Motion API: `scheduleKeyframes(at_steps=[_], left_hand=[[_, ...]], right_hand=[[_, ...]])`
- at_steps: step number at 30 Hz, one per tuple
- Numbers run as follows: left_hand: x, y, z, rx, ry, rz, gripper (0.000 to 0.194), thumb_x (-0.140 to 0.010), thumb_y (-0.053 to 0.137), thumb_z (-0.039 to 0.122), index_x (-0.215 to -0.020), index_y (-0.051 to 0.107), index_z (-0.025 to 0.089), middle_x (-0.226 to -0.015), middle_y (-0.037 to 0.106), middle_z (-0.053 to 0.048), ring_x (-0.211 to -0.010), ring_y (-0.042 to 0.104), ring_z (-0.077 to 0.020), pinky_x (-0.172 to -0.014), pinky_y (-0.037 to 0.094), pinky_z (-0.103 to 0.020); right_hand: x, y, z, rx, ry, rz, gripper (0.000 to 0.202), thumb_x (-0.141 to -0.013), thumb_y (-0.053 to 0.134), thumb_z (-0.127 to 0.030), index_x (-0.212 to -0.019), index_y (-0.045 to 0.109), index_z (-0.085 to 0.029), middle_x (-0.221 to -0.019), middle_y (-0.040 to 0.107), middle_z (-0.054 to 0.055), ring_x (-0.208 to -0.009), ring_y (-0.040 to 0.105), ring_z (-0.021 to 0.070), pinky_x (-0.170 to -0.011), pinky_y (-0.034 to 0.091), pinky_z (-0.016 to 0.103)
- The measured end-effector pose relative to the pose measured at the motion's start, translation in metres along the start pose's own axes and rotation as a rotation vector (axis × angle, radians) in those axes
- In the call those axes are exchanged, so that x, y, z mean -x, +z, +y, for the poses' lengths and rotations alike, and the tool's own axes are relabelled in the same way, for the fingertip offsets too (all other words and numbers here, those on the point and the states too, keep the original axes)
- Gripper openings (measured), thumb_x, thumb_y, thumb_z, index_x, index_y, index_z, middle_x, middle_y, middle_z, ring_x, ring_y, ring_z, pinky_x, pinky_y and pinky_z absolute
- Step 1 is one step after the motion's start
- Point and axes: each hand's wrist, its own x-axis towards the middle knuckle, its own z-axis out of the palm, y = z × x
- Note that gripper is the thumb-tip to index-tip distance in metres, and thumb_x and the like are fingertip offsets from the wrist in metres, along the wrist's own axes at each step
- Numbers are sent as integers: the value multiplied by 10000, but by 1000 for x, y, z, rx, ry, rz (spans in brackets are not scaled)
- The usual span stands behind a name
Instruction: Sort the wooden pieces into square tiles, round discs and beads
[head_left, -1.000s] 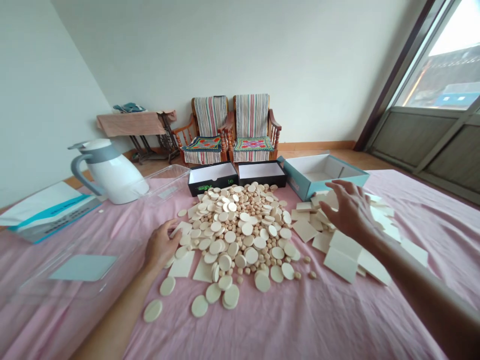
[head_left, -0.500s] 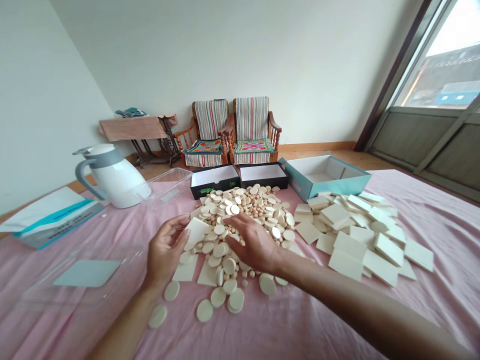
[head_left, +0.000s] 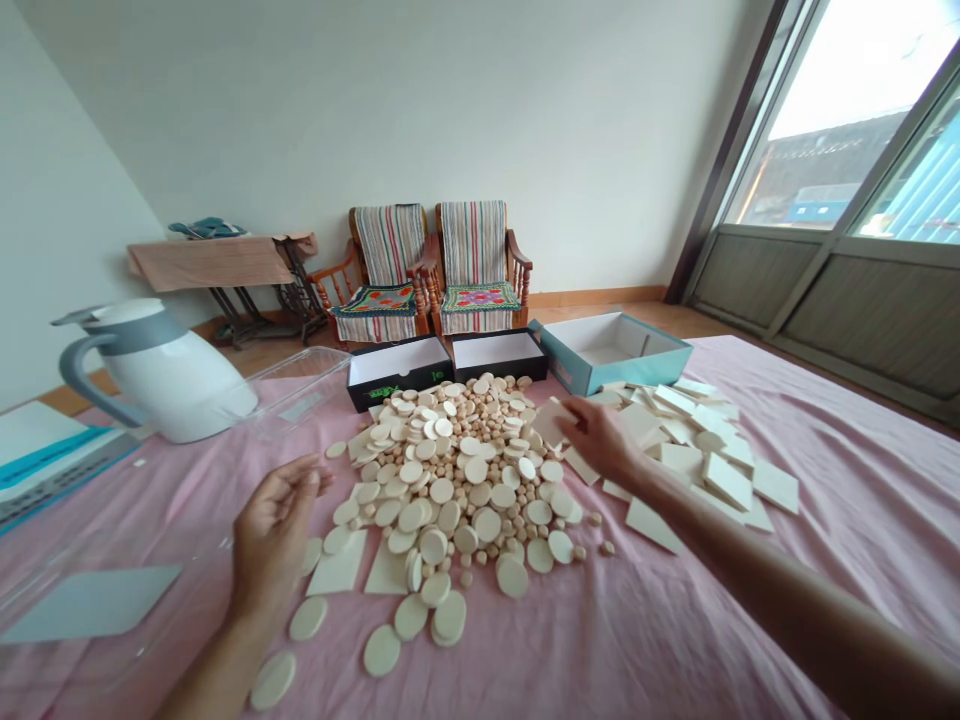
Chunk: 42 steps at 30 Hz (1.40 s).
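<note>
Right hand (head_left: 600,438), fingers clamped on a square tile (head_left: 550,422) at the disc mound's (head_left: 475,470) right edge; tile probably light and stiff, best held by its edges; left hand (head_left: 271,520), curled, left of the mound, grip unclear; teal box (head_left: 616,372) beyond the mound, rightward

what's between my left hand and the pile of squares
Between your left hand and the pile of squares lies the heap of discs and small balls, with your right hand holding one square at its right edge, as the head view shows.
</note>
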Motion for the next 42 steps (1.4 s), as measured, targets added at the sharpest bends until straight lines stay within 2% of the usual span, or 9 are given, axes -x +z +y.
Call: scheduleKeyframes(at_steps=[5,7,9,13,20,26,30,35,42], left_hand=[[-15,-8,-23,127,-105,115,270,-757,661,385,-983,618,245,-860,642,16,-846,619,-202,-921,489,-441],[-15,-7,-25,152,-138,129,270,-734,676,371,-956,620,229,-840,640,17,-821,615,-182,-892,497,-405],[-15,-4,-26,151,-149,135,308,-707,687,386,-947,615,205,-830,641,7,-801,616,-173,-855,507,-381],[-12,0,-28,115,-154,123,407,-680,681,440,-970,603,165,-833,650,-20,-797,627,-169,-811,517,-347],[-14,-8,-33,37,-207,20,528,-647,665,564,-953,614,137,-849,682,-77,-773,654,-192,-681,524,-305],[-16,-13,-31,22,-245,-8,547,-645,656,593,-938,616,132,-869,689,-95,-757,660,-195,-641,519,-296],[-18,-15,-30,11,-232,28,545,-654,650,594,-939,610,132,-866,688,-90,-766,657,-192,-652,514,-291],[-19,-17,-30,-3,-215,43,567,-658,635,620,-941,612,129,-850,688,-89,-754,659,-194,-644,514,-292],[-19,-16,-30,-35,-183,30,528,-665,633,594,-922,617,133,-811,681,-69,-731,652,-184,-665,520,-297]], right_hand=[[-25,-63,104,183,301,237,352,-830,441,-340,-1008,686,-159,-772,684,82,-695,603,198,-604,392,286],[-33,-77,126,198,370,270,391,-817,464,-353,-1054,678,-128,-870,700,126,-761,631,221,-648,424,311],[-39,-79,129,227,371,319,411,-786,512,-348,-1075,670,-102,-962,690,164,-804,641,238,-699,446,341],[-39,-48,79,143,116,266,321,-781,522,-294,-1005,689,-136,-885,690,115,-719,637,194,-708,472,329],[-5,44,-67,-87,-464,-203,227,-827,488,-148,-961,666,-190,-918,663,61,-781,617,153,-706,476,273],[12,97,-148,-41,-755,-481,160,-798,567,-173,-930,654,-154,-920,635,86,-885,579,190,-802,441,320],[26,122,-179,32,-861,-556,232,-785,602,-317,-946,649,-157,-933,639,90,-878,572,207,-820,433,350],[45,142,-197,198,-815,-474,446,-727,630,-497,-957,622,-114,-984,607,151,-930,539,283,-816,439,431],[52,136,-200,277,-755,-441,444,-728,609,-406,-1026,593,-78,-948,596,174,-892,538,291,-794,435,452]])
